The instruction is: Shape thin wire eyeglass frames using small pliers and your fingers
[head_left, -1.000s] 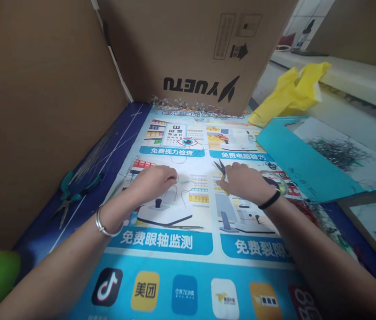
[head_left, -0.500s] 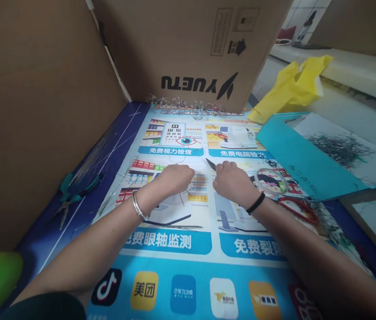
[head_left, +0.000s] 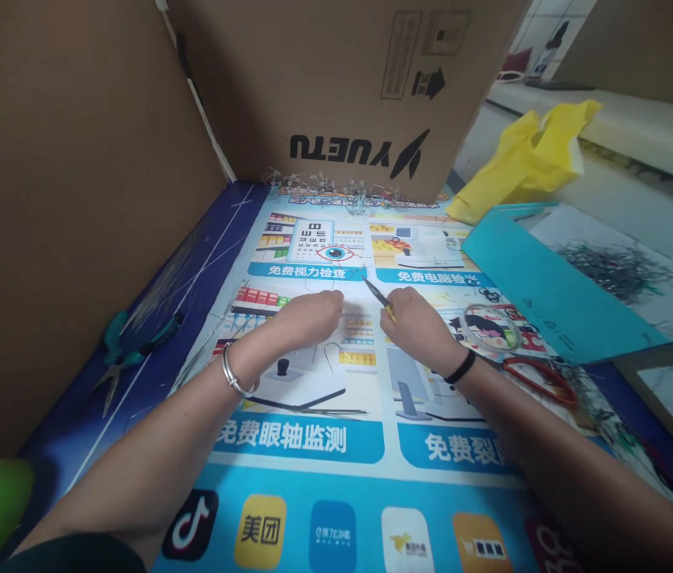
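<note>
My left hand, with a silver bangle on the wrist, rests with fingers curled on a printed poster mat; what it pinches is too thin to make out. My right hand, a black band on its wrist, is closed around small yellow-handled pliers whose dark tip points up and left. The two hands sit close together at the mat's middle. Thin bent wire pieces lie on the mat just below my left hand.
A large cardboard box stands behind, and a cardboard wall on the left. Teal pliers lie at left, a tape roll and red scissors at right. A teal sheet holds a wire pile; behind it lies a yellow bag.
Both hands drew together toward the mat's middle. My right hand's pliers went from jaws apart to closed, the tip pointing up-left. The tape roll and red scissors came into sight.
</note>
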Motion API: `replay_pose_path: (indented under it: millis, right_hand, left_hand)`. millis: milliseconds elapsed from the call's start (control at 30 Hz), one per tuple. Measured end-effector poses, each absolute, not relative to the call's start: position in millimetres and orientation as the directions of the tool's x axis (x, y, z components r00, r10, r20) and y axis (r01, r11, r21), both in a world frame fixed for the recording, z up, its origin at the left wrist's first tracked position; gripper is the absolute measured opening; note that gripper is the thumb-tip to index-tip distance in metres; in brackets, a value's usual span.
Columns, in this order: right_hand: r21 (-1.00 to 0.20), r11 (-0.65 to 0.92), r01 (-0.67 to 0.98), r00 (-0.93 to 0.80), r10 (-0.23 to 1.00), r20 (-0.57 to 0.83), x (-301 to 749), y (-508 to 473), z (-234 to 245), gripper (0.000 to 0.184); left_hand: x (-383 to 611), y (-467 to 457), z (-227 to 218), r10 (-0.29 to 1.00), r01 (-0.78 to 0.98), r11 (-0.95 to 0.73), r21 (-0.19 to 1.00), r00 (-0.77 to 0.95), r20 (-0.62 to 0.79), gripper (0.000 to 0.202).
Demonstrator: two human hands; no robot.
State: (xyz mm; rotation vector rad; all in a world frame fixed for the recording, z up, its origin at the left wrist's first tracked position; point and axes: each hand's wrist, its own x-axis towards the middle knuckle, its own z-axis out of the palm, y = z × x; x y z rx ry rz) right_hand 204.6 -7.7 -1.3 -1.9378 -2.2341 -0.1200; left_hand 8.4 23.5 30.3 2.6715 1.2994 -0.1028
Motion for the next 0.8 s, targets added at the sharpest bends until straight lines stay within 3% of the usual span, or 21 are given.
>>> replay_pose_path:
  millis: [67,167,233,300,400,500,567,700,800]
  right_hand:
    - [-0.318,0.117,0.941,-0.063,0.983,0.175,205,-8,4,0.011]
    - [-0.735,0.053,0.676,-0.049,0.998,0.026,200,-10,12,0.011]
    - [-0.887,0.004,0.462,-0.095,0.995,-0.045,193,-10,15,0.019]
    - [-0.923,0.016,0.386,-0.088,0.996,-0.019,188,-9,16,0.019]
    - [-0.878,0.070,0.474,-0.069,0.997,0.042,184,-4,14,0.016]
    - [-0.810,0.098,0.578,-0.103,0.994,0.047,184,-1,14,0.016]
    - [-0.702,0.160,0.694,-0.190,0.981,0.035,187,-3,19,0.021]
    - [-0.307,0.302,0.902,-0.374,0.903,-0.210,197,-13,41,0.036]
    - [-0.210,0.333,0.919,-0.388,0.856,-0.342,205,-18,57,0.040]
  left_hand:
    - [8,25,32,0.799,0.805,-0.566,0.180,0.589,-0.124,0.026]
    - [11,25,34,0.841,0.821,-0.510,0.257,0.538,-0.050,0.024]
    - [14,23,34,0.853,0.815,-0.504,0.286,0.522,0.015,0.022]
    - [15,23,36,0.857,0.809,-0.505,0.302,0.513,0.058,0.021]
    - [12,26,39,0.864,0.813,-0.496,0.304,0.497,0.079,0.020]
    - [7,28,40,0.853,0.826,-0.502,0.258,0.522,-0.012,0.019]
    - [5,28,38,0.838,0.833,-0.516,0.200,0.539,-0.085,0.020]
    - [7,25,33,0.809,0.828,-0.545,0.130,0.560,-0.178,0.022]
    - [8,24,32,0.789,0.815,-0.563,0.138,0.579,-0.206,0.024]
